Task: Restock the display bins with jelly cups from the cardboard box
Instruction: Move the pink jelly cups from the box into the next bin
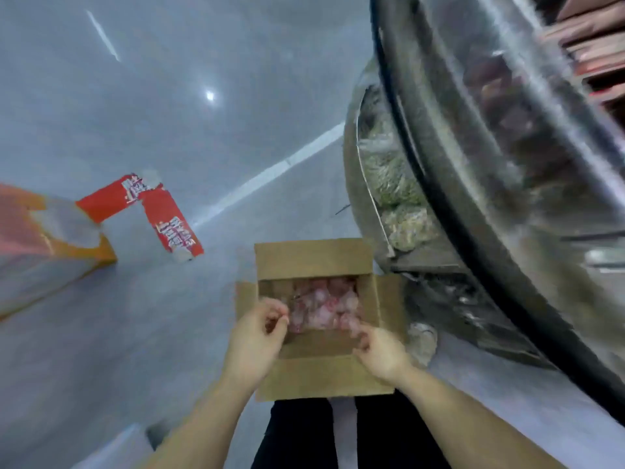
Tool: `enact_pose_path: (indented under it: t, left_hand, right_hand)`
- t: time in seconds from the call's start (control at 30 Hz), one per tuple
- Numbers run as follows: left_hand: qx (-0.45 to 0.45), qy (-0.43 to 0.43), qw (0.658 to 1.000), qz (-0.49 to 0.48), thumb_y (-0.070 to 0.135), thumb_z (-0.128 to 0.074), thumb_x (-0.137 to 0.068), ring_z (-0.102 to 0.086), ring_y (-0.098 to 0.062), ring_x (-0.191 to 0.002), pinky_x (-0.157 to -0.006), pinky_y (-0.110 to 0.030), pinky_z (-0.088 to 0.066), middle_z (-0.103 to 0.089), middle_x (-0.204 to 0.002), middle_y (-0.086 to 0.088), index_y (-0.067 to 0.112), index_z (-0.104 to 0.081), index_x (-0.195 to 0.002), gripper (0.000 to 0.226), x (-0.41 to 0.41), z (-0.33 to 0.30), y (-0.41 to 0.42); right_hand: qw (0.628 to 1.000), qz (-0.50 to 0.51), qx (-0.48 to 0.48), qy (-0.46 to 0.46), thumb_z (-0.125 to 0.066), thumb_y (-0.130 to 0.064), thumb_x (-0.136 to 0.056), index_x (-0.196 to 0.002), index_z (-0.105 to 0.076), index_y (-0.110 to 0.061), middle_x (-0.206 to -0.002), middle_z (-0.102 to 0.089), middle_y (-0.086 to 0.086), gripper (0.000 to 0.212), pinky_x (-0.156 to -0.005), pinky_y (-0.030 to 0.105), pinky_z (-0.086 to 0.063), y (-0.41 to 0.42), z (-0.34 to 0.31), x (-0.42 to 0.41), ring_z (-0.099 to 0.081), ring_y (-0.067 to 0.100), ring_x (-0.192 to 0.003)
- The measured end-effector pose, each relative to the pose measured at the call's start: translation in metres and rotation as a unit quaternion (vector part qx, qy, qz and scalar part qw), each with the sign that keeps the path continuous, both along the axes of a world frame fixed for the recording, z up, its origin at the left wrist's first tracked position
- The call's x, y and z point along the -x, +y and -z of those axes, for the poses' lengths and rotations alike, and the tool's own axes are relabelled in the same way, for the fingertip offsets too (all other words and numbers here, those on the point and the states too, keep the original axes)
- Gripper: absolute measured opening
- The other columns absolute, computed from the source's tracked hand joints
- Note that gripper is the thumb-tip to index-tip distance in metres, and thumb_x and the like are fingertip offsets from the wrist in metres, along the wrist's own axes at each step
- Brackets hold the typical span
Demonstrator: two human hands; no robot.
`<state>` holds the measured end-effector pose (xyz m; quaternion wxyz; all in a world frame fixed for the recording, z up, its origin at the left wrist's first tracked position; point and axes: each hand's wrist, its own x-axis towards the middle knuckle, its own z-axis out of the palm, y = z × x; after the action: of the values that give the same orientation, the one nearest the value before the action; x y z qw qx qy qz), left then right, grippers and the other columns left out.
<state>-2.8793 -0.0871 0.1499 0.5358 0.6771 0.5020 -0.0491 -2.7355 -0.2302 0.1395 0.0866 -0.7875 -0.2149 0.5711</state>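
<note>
Looking down from head height, an open cardboard box (318, 319) is seen on the grey floor (169, 96), directly in front of the person's dark-trousered legs (297, 434). All four flaps are folded outward. Inside, a heap of pink and red jelly cups (324, 306) is visible, covering the part of the box bottom that shows; the picture is blurred, so single cups cannot be counted.

The left hand (258, 336) is held over the box's left edge, with its fingers curled toward the thumb in a pinching grip. Something small and pinkish may be pinched there, but it cannot be told for certain. The right hand (378, 350) is held at the near right side of the opening, fingers curled down toward the cups; whether a cup is held cannot be told either.

To the right, curved clear display bins (389, 184) are seen on a rounded stand. The nearest ones are filled with greenish wrapped sweets, not jelly cups. No bin holding jelly cups can be made out.

On the floor to the left, a torn red carton (159, 211) and an orange box (50, 238) are lying well apart from the cardboard box.

As a judgement, the restocking is at an early stage: many cups are left in the box, and they remain to be carried to the bins.
</note>
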Motion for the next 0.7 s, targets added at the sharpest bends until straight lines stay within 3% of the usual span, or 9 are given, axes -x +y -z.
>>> enact_pose_path:
  t: [0.07,0.13,0.3,0.4,0.5,0.6,0.7]
  left_hand:
    - [0.016,0.04,0.998,0.039,0.004,-0.06,-0.084,-0.062,-0.024,-0.085,-0.077,-0.029,-0.045,-0.063,-0.078,0.001,0.025,-0.056,-0.082,0.022,0.005,0.066,-0.005]
    - [0.021,0.09,0.991,0.093,0.008,-0.061,-0.084,-0.061,-0.024,-0.095,-0.082,-0.028,-0.043,-0.063,-0.093,-0.004,0.015,-0.06,-0.096,0.014,0.006,0.13,-0.01]
    - [0.038,0.198,0.964,0.175,0.02,-0.058,-0.087,-0.048,-0.031,-0.119,-0.101,-0.032,-0.038,-0.05,-0.127,-0.016,0.009,-0.046,-0.128,0.045,-0.004,0.256,-0.013]
    - [0.028,0.23,0.953,0.193,0.022,-0.059,-0.087,-0.043,-0.031,-0.126,-0.104,-0.033,-0.035,-0.046,-0.137,-0.014,0.014,-0.039,-0.137,0.055,-0.015,0.31,-0.011]
    - [-0.033,0.249,0.918,0.308,0.031,-0.057,-0.087,-0.028,-0.029,-0.134,-0.11,-0.037,-0.026,-0.038,-0.145,-0.007,0.019,-0.034,-0.141,0.06,-0.017,0.352,-0.017]
    - [-0.118,0.266,0.892,0.346,0.03,-0.058,-0.085,-0.021,-0.03,-0.134,-0.108,-0.041,-0.019,-0.036,-0.146,-0.002,0.025,-0.032,-0.14,0.062,-0.015,0.372,-0.025]
    - [-0.139,0.272,0.908,0.287,0.033,-0.06,-0.084,-0.03,-0.029,-0.129,-0.106,-0.038,-0.023,-0.043,-0.139,-0.007,0.02,-0.041,-0.133,0.055,-0.015,0.364,-0.031]
  right_hand:
    - [0.999,-0.001,0.04,-0.002,-0.054,-0.007,-0.09,-0.123,-0.054,-0.006,-0.099,-0.058,0.01,0.033,-0.069,0.023,-0.035,0.0,0.071,0.004,-0.056,0.02,-0.091]
    - [0.998,-0.01,0.059,-0.016,-0.054,-0.01,-0.09,-0.121,-0.056,-0.007,-0.112,-0.064,0.015,0.032,-0.083,0.027,-0.044,0.003,0.134,0.005,-0.059,0.026,-0.104]
    - [0.993,-0.058,0.018,-0.103,-0.054,-0.018,-0.089,-0.131,-0.046,-0.011,-0.129,-0.054,0.016,0.044,-0.099,0.029,-0.039,0.019,0.248,0.002,-0.048,0.029,-0.121]
    - [0.991,-0.039,0.033,-0.124,-0.054,-0.039,-0.09,-0.134,-0.042,-0.01,-0.125,-0.057,0.018,0.054,-0.093,0.033,-0.045,0.039,0.293,0.006,-0.054,0.033,-0.115]
    - [0.983,-0.058,0.061,-0.164,-0.053,-0.049,-0.088,-0.12,-0.053,-0.009,-0.117,-0.062,0.017,0.052,-0.077,0.03,-0.045,0.055,0.323,0.016,-0.059,0.033,-0.107]
    - [0.982,-0.03,0.055,-0.176,-0.059,-0.044,-0.085,-0.114,-0.06,-0.011,-0.115,-0.065,0.015,0.043,-0.074,0.028,-0.044,0.055,0.334,0.018,-0.061,0.032,-0.106]
    - [0.99,0.104,0.026,-0.093,-0.066,-0.031,-0.083,-0.123,-0.057,-0.014,-0.121,-0.063,0.011,0.045,-0.088,0.03,-0.048,0.04,0.322,0.014,-0.059,0.029,-0.11]
